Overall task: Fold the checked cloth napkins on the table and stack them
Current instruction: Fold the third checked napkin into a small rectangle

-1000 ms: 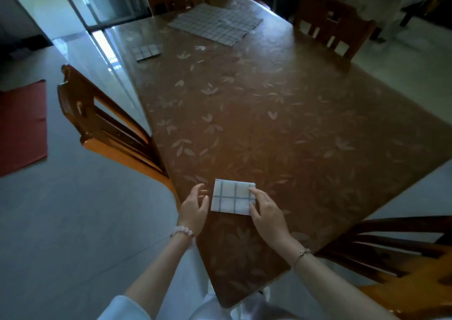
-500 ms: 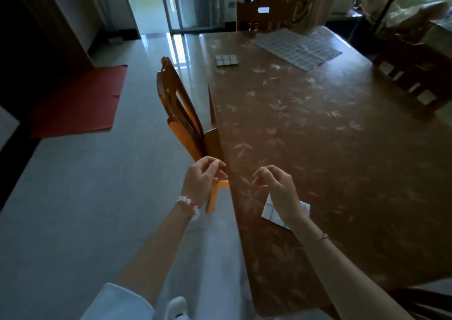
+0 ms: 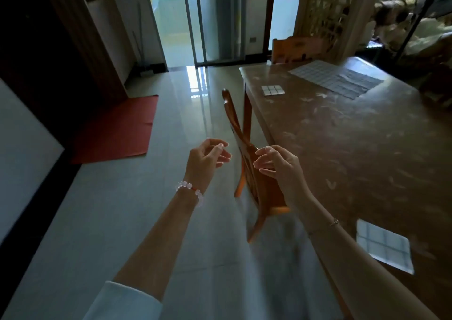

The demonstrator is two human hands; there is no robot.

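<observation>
A folded checked napkin (image 3: 384, 246) lies on the brown table (image 3: 354, 148) near its front edge, right of my right forearm. Another small folded napkin (image 3: 273, 90) sits near the table's far left corner. Unfolded checked napkins (image 3: 337, 79) lie spread at the far end. My left hand (image 3: 208, 163) hangs in the air over the floor, left of the table, fingers loosely curled and holding nothing. In front of the chair back, my right hand (image 3: 278, 165) is also raised, with loosely curled, empty fingers.
A wooden chair (image 3: 247, 163) stands against the table's left side, right between my hands. Another chair (image 3: 293, 48) stands at the table's far end. A red mat (image 3: 117, 128) lies on the tiled floor at the left. Glass doors are at the back.
Both hands have let go of the folded napkin and lifted off the table. My view has swung left and up, so the napkin now lies at the lower right.
</observation>
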